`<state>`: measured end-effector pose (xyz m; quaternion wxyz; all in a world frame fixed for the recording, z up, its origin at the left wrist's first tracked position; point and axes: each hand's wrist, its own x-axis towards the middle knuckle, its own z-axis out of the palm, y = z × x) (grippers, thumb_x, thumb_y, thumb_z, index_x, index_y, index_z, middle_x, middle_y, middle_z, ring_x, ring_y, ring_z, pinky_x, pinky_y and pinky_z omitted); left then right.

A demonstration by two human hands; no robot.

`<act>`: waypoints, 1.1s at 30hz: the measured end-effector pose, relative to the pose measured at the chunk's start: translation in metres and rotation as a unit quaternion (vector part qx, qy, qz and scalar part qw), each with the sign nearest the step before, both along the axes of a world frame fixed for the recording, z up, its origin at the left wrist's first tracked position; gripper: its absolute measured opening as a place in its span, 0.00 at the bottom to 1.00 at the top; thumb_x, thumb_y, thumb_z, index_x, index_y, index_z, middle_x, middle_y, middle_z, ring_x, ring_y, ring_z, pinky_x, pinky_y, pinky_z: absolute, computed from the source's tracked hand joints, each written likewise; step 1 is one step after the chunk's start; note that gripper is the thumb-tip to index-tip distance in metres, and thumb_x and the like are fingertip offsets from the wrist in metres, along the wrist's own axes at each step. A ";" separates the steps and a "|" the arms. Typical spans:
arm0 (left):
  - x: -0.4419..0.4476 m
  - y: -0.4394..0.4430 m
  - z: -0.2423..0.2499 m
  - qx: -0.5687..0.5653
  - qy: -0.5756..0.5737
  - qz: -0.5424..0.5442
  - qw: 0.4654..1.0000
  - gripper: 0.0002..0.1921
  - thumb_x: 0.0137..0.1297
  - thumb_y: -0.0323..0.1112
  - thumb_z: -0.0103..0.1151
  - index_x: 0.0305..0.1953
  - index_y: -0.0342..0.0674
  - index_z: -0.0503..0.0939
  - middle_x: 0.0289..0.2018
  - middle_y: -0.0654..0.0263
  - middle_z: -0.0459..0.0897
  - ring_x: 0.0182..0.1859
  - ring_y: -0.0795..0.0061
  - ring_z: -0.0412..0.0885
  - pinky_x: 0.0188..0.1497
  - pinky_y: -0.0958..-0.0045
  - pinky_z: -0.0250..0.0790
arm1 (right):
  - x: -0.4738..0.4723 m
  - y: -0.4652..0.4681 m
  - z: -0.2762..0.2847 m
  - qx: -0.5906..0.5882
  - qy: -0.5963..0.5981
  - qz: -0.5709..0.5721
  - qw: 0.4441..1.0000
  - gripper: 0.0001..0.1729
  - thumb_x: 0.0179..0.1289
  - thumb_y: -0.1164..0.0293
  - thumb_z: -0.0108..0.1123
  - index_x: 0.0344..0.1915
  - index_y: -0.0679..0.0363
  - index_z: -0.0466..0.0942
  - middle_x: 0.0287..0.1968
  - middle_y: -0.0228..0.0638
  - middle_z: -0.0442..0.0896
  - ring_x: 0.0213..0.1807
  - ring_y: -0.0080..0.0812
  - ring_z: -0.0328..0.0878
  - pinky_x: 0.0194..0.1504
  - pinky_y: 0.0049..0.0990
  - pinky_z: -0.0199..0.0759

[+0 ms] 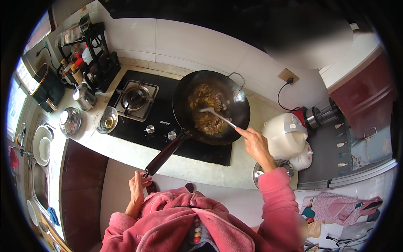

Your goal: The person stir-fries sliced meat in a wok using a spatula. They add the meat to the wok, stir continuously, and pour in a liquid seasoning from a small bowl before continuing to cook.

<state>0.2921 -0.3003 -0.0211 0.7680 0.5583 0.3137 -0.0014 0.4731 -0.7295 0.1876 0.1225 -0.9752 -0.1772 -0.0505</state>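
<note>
A dark wok (239,116) with a long wooden handle rests on the right side of the black gas cooktop (132,126). Browned pieces of food, perhaps meat, (209,97) lie in sauce inside it. My right hand (255,145) grips a metal spatula (223,118), its head down among the food. By the end of the wok handle (163,155) is my left hand (137,186), its fingers touching or very close to the tip; whether they grip it is hard to tell. A glass bowl (107,120) with some yellowish liquid stands left of the cooktop.
An unused burner (135,98) lies left of the wok. Farther left are an upturned glass bowl (70,123), a metal pitcher (84,97) and a black rack (97,47) of bottles. On the right stand a cream rice cooker (280,135) and a metal lid (258,176).
</note>
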 end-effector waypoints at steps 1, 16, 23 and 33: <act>-0.002 -0.001 -0.001 0.002 -0.001 -0.003 1.000 0.33 0.76 0.60 0.50 0.48 0.26 0.78 0.34 0.52 0.86 0.40 0.59 0.89 0.41 0.65 0.84 | -0.007 -0.001 0.015 -0.002 0.017 0.011 1.000 0.31 0.59 0.84 0.57 0.60 0.46 0.81 0.37 0.40 0.78 0.40 0.49 0.80 0.41 0.42 0.75; -0.017 -0.033 0.004 0.023 -0.008 0.031 0.999 0.30 0.79 0.56 0.49 0.39 0.26 0.81 0.40 0.52 0.85 0.39 0.60 0.87 0.41 0.64 0.84 | 0.029 -0.028 -0.010 -0.068 -0.130 -0.027 0.989 0.33 0.57 0.86 0.57 0.60 0.47 0.81 0.36 0.38 0.77 0.40 0.46 0.80 0.38 0.43 0.76; -0.037 -0.049 -0.008 0.007 0.002 0.029 1.000 0.29 0.79 0.55 0.49 0.43 0.26 0.80 0.42 0.54 0.84 0.39 0.62 0.87 0.42 0.65 0.83 | -0.024 -0.070 0.036 -0.045 -0.016 -0.019 0.999 0.29 0.56 0.85 0.59 0.57 0.48 0.83 0.38 0.39 0.79 0.40 0.47 0.81 0.39 0.43 0.75; -0.092 -0.074 -0.010 0.008 0.017 0.106 0.994 0.12 0.82 0.33 0.42 0.58 0.37 0.71 0.46 0.57 0.82 0.44 0.65 0.87 0.47 0.67 0.81 | 0.001 -0.052 0.002 -0.008 -0.034 -0.052 0.998 0.33 0.57 0.85 0.59 0.61 0.44 0.81 0.41 0.40 0.78 0.44 0.48 0.80 0.46 0.41 0.73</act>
